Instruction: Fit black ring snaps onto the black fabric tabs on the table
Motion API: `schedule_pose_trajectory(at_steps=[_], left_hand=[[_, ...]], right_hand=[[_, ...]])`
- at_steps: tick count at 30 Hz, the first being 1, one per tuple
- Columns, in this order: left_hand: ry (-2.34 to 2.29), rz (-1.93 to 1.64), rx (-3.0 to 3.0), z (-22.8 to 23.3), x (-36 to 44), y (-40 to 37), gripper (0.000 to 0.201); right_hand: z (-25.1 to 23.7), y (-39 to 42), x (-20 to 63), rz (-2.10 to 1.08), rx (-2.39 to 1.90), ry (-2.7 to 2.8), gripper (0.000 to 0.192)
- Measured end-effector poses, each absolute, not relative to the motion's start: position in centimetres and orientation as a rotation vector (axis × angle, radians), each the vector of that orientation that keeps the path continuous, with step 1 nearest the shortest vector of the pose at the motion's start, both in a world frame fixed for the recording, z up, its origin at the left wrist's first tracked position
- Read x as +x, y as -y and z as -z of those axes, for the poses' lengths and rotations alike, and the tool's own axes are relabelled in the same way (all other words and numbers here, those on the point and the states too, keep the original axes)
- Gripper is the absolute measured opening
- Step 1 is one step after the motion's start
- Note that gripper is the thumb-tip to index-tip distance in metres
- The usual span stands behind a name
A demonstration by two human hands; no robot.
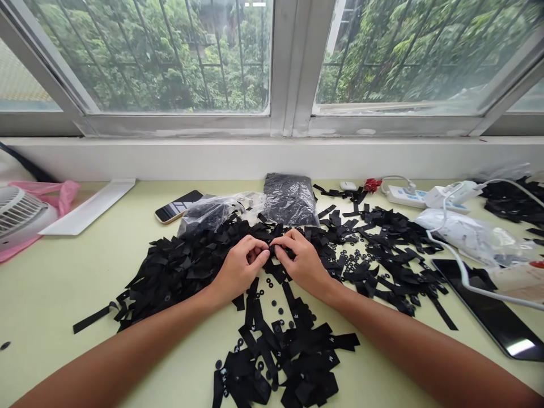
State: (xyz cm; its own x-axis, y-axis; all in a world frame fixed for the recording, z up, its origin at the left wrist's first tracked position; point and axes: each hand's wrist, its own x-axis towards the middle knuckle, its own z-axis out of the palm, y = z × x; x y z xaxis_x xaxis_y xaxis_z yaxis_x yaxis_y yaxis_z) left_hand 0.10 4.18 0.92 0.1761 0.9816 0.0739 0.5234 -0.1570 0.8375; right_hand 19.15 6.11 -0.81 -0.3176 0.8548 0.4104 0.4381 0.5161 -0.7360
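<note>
Black fabric strips (pixel 178 266) cover most of the pale green table (pixel 55 283) in front of me, heaped in loose piles to the left, to the right and just below my hands. My left hand (pixel 238 269) and right hand (pixel 300 260) meet at the middle of the spread, fingertips touching each other over one small black piece (pixel 271 251). Both sets of fingers are curled in and pinching that piece between thumb and forefinger; it is too small and dark for me to tell whether it is a strip, a ring or both together. It sits right between the two hands, just above the heap.

Small black rings (pixel 272 306) lie scattered among the strips below my wrists and off to the right. Behind my hands stand a clear plastic bag (pixel 212 212) with dark contents and a fuller black packet (pixel 289 198), side by side. A phone (pixel 178 205) lies face up left of the bags.

On the right I see a white power strip (pixel 403 195) with cables, a crumpled white bag (pixel 463 232) and a dark tablet (pixel 493 309) with a white cable across it. At the far left sit a white fan (pixel 19 212) and a pink bag (pixel 59 190). A barred window (pixel 170 56) runs along the back, with green trees outside.
</note>
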Motion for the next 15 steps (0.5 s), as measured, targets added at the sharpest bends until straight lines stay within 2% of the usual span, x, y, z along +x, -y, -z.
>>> schedule_pose_trajectory(at_steps=[6,11,15], left_hand=[[-1.363,-0.901,1.641,-0.78,0.04,-3.99,0.030],[-1.287,-0.810,1.543,-0.65,-0.19,-4.14,0.049],[-1.324,-0.771,1.539,-0.76,-0.20,-4.19,0.045]], right_hand=[[0.80,-6.04,19.12,-0.659,-1.042,1.963,0.018],[0.98,-6.17,19.14,-0.626,-1.061,1.940,0.018],[1.05,-6.26,19.16,-0.649,-1.059,1.934,0.018]])
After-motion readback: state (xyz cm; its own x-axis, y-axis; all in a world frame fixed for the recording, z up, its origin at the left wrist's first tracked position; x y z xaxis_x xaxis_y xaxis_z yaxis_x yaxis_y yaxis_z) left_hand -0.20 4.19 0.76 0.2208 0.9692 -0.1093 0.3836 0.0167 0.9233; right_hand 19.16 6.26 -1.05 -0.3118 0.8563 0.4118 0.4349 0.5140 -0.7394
